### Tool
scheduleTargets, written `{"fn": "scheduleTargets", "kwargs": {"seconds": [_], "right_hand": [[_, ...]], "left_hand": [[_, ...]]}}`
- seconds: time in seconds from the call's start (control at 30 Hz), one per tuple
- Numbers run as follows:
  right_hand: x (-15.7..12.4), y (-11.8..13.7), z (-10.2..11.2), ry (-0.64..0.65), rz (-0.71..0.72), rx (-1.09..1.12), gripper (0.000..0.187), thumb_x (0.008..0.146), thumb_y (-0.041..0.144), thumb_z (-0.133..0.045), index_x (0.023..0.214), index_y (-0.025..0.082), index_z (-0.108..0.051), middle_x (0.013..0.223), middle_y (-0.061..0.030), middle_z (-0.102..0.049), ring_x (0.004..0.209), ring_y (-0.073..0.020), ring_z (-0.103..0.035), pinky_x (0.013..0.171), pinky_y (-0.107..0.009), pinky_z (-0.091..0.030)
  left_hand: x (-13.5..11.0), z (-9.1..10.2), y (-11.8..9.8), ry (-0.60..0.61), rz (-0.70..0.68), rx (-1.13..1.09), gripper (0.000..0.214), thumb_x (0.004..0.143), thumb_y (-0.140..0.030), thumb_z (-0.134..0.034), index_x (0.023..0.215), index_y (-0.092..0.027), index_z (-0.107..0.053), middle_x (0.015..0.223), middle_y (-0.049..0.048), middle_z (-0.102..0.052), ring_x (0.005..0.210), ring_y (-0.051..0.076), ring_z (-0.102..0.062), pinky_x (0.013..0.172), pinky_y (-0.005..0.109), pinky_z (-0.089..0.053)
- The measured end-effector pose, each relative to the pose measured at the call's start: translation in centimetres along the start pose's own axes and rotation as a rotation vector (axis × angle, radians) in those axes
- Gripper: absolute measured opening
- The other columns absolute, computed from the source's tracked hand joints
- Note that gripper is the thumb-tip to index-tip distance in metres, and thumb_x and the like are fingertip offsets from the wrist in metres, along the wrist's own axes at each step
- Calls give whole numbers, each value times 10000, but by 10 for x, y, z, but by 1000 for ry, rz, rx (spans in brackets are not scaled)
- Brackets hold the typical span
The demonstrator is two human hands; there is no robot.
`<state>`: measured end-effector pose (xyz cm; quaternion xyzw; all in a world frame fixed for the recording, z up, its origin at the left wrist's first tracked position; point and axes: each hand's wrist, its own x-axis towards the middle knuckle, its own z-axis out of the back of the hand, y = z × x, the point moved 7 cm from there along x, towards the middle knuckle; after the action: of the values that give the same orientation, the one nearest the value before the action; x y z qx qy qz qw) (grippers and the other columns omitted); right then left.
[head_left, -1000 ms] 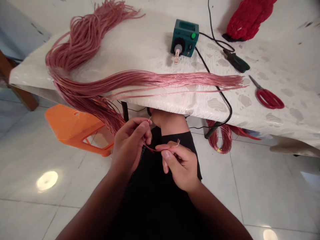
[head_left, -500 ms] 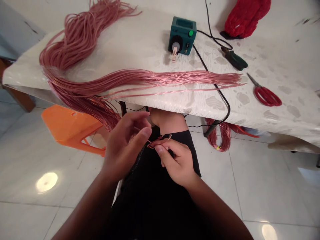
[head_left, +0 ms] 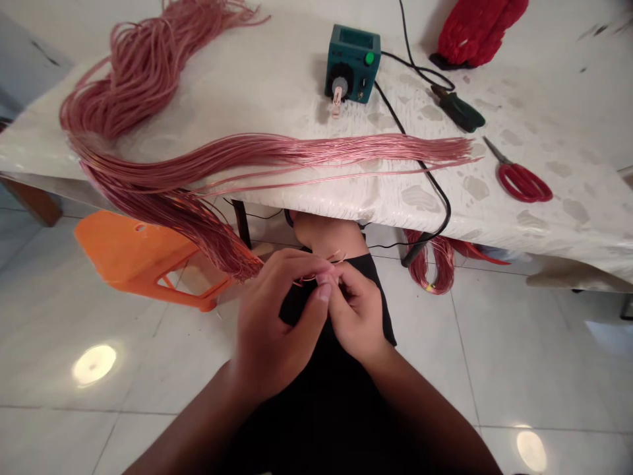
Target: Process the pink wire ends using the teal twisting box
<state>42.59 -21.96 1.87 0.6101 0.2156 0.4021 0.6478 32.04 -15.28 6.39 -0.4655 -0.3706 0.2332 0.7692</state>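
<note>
Just below the edge of a white-covered table [head_left: 316, 201], the left hand [head_left: 274, 323] and right hand [head_left: 359, 313] met at the fingertips, both pinching a thin copper wire [head_left: 316, 279] whose middle they hid. Only its fine ends showed. A long hank of pinkish copper wire [head_left: 271, 152] lay across the table and drooped over its edge. A teal control box [head_left: 352, 64], its small display unreadable, stood near green-handled pliers [head_left: 459, 112] and red-handled scissors [head_left: 521, 183]. Another wire coil [head_left: 432, 260] hung beneath, partly hidden by the table.
</note>
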Motion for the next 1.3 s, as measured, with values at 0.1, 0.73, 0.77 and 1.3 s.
{"fn": "scheduleTargets", "kwargs": {"seconds": [0.1,0.73,0.77,1.3], "right_hand": [[-2,0,0,-16,32,-25,221,977,296,-579,777,204,-592,641,41,-556,564,-102,-505,583,-239,-452],[-4,8,-1,195,370,-485,205,1022,244,-466,990,180,-657,924,-84,-767,823,-196,-731,739,-311,-569],[-4,8,-1,196,365,-485,208,1022,241,-466,979,180,-659,915,-83,-766,820,-195,-732,735,-309,-569],[-2,24,21,67,310,-328,102,940,203,-618,858,221,-675,654,26,-606,567,-115,-553,564,-272,-473]], "left_hand": [[-2,1,4,-1,42,-32,234,926,-120,-619,1112,-260,-643,1100,40,-679,1052,217,-660,904,398,-540],[11,-5,20,69,67,-54,104,893,-154,-677,936,-226,-738,953,22,-751,912,175,-707,822,320,-561],[11,-5,20,68,66,-63,104,890,-150,-680,931,-225,-740,954,23,-751,909,174,-709,820,317,-561],[4,2,32,19,130,-125,85,910,-210,-701,947,-266,-753,964,22,-773,903,190,-720,788,341,-579]]}}
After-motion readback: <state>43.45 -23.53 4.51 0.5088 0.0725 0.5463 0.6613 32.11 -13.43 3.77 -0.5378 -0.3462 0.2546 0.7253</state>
